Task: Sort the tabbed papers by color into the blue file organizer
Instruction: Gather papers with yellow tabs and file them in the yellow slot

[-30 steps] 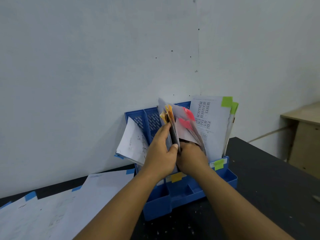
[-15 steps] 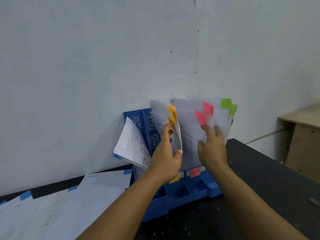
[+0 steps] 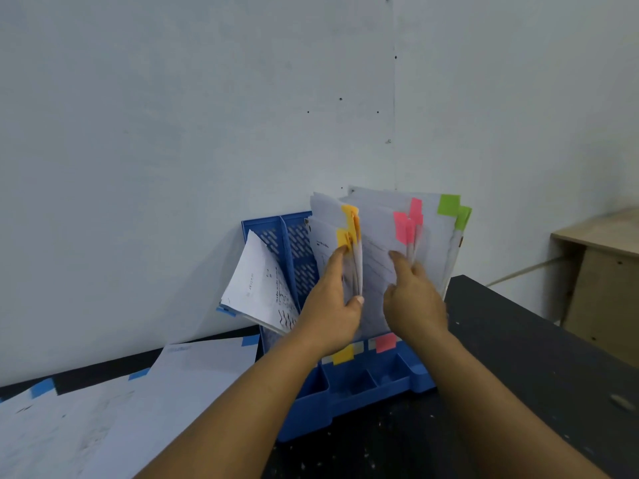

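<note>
The blue file organizer (image 3: 349, 392) stands against the wall on the black table. My left hand (image 3: 333, 305) grips the upright yellow-tabbed papers (image 3: 328, 236) between thumb and fingers. My right hand (image 3: 411, 299) rests with spread fingers against the pink-tabbed papers (image 3: 380, 229) in the slot to their right. Green-tabbed papers (image 3: 446, 229) stand in the rightmost slot. A blue-tabbed sheet (image 3: 259, 288) droops out of the left slot. Yellow and pink labels mark the organizer's front.
Several blue-tabbed papers (image 3: 145, 402) lie flat on the black table (image 3: 518, 357) left of the organizer. A wooden cabinet (image 3: 601, 271) stands at the right beyond the table edge. The white wall is right behind the organizer.
The pink-tabbed papers went from tilted forward to upright in their slot. My right hand moved up from low between the stacks onto them. My left hand stays on the yellow stack.
</note>
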